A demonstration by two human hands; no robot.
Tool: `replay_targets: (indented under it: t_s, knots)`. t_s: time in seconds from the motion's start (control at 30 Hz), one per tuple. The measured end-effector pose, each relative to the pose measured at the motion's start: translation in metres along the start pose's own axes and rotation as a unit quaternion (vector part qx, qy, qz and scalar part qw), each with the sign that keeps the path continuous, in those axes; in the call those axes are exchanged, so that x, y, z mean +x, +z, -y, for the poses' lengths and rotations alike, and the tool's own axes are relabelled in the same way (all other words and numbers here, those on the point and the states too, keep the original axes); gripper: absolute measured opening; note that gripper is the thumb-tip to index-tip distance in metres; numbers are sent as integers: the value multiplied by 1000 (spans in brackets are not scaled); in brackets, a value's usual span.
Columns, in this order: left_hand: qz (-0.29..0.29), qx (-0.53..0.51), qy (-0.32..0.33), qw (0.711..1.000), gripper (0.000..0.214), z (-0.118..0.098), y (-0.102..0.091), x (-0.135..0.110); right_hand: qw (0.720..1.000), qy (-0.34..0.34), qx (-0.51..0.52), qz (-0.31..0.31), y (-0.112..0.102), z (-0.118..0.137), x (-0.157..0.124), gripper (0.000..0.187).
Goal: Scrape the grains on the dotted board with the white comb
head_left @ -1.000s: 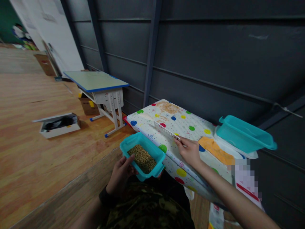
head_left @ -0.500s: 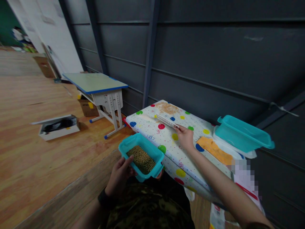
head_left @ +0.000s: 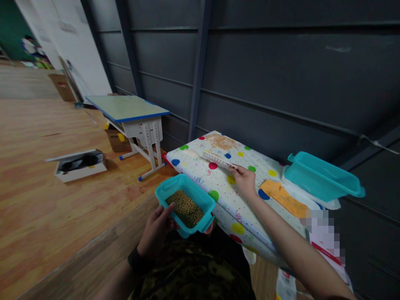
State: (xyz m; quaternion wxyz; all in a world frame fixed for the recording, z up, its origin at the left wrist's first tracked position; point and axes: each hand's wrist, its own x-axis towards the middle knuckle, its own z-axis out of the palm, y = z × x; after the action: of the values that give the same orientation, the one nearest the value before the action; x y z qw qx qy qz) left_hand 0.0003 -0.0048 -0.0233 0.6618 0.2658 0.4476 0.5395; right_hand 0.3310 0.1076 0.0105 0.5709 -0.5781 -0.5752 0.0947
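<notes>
Holding teal tub in front of desk: left grip clasps rim — beans likely add weight, support base. Right grip pinches white slotted strip end over desk — probably light, stiff.

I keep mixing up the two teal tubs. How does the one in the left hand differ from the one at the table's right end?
The held tub contains beans; the other tub shows none inside. The held tub is in the left hand; the other tub rests on something white on the table. Both are teal, open-topped and oblong.
</notes>
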Motion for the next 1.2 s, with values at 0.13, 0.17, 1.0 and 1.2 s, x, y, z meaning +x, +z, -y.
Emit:
replay_targets:
  t_s: [0.13,0.17,1.0,1.2]
  knots:
    - [-3,-2,-5,1000,59,-1,1,-1,1000,10,-3,4,-2,0,1,30]
    - [-3,-1,-3,1000,59,-2,1,-1,1000,13,-1,5,-1,0,1,30]
    - [4,11,1,1000,60,-6,3,-4,1000,-5,14,20,-1,10,-13,29]
    - [0,10,6,1000,58,-3,2,-2,1000,10,-8,18,-5,24,-17,30]
